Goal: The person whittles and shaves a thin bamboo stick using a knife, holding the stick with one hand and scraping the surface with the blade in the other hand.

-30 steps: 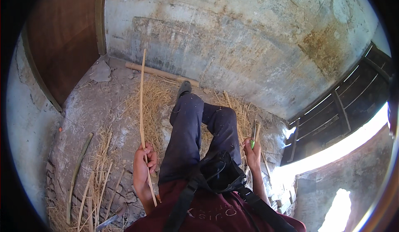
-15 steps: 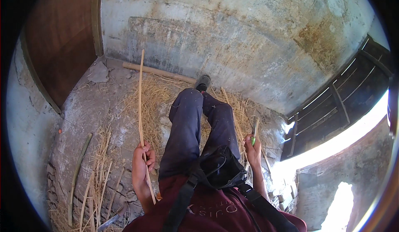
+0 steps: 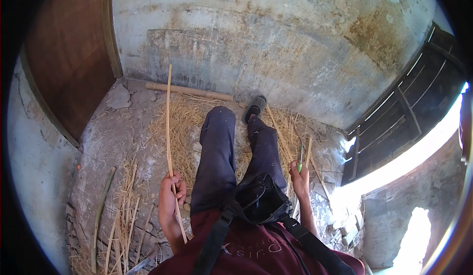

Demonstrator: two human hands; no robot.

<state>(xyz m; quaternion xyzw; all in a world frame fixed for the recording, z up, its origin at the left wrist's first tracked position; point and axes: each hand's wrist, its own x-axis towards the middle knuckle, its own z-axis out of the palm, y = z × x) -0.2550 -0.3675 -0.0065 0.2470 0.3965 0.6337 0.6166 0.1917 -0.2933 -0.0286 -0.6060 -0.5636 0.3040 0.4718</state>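
My left hand [image 3: 170,194] is closed around a long, thin pale bamboo strip [image 3: 168,117]. The strip stands nearly upright in the view, its upper end in front of the wall and its lower end at my shirt. On the other side of my legs, my right hand [image 3: 299,179] grips a knife [image 3: 300,161] with a green handle, its narrow blade pointing away from me. A shorter pale strip [image 3: 309,149] rises beside the blade and also seems to be in that hand. The two hands are well apart.
A bamboo pole [image 3: 189,91] lies along the foot of the stained wall [image 3: 276,43]. Straw-like shavings [image 3: 182,122] cover the floor around my legs. At left lie a greenish stick [image 3: 102,216] and loose strips [image 3: 130,221]. Rubble [image 3: 347,233] and a dark slatted panel [image 3: 404,110] are at right.
My right leg has swung out to the right, its shoe now apart from the left knee. The view has shifted slightly. Both hands keep their hold and have barely moved.
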